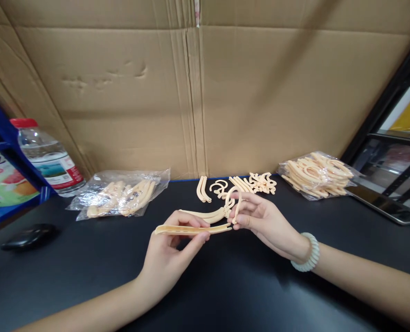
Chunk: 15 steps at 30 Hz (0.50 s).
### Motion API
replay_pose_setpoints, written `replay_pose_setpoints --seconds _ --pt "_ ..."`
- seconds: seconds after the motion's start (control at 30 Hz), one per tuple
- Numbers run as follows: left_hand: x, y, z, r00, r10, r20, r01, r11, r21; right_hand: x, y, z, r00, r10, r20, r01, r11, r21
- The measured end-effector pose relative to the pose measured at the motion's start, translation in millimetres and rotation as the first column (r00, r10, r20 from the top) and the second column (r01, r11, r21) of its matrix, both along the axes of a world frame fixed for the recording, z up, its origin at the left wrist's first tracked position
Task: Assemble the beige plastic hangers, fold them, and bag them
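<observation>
Between the thumb and fingers of my left hand (pixel 177 251) is a long cream-coloured strip (pixel 187 229) with small slots along it, lying nearly level. My right hand (pixel 263 223) pinches a thin curved cream piece (pixel 238 207), its lower end close to the strip's right tip; I cannot tell if they touch. Just behind the hands, more long curved pieces (pixel 205 215) lie on the black table, partly covered by my left fingers. A pale coiled band (pixel 308 252) circles my right wrist.
Behind lie a pair of slim strips (pixel 204 189), straight strips (pixel 241 183) and scroll-shaped pieces (pixel 263 183). Plastic bags of similar parts stand left (pixel 121 196) and right (pixel 315 173). A water bottle (pixel 49 157), black mouse (pixel 30 236) and dark tablet-like device (pixel 384 203) flank them. Cardboard (pixel 121 92) walls the back.
</observation>
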<state>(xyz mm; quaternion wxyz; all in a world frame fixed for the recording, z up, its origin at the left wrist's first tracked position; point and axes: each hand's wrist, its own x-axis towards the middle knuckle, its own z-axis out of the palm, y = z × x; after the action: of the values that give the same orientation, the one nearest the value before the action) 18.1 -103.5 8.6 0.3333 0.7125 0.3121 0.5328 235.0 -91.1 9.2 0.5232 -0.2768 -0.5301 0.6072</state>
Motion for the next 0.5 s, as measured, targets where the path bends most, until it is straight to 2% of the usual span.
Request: replay_pose_setpoints --seconds 0.23,0.5 --pt "-1.4 -1.1 -1.2 1.0 -0.024 -0.004 0.024 0.999 0.029 1.4 1.0 0.9 0.997 0.011 0.07 -0.011 1.0 -0.006" --pt "-2.0 0.9 -1.7 0.998 -0.008 -0.07 0.015 0.995 0.096 5.5 0.8 4.5 0.972 0.227 0.054 -0.221 0.97 -0.105"
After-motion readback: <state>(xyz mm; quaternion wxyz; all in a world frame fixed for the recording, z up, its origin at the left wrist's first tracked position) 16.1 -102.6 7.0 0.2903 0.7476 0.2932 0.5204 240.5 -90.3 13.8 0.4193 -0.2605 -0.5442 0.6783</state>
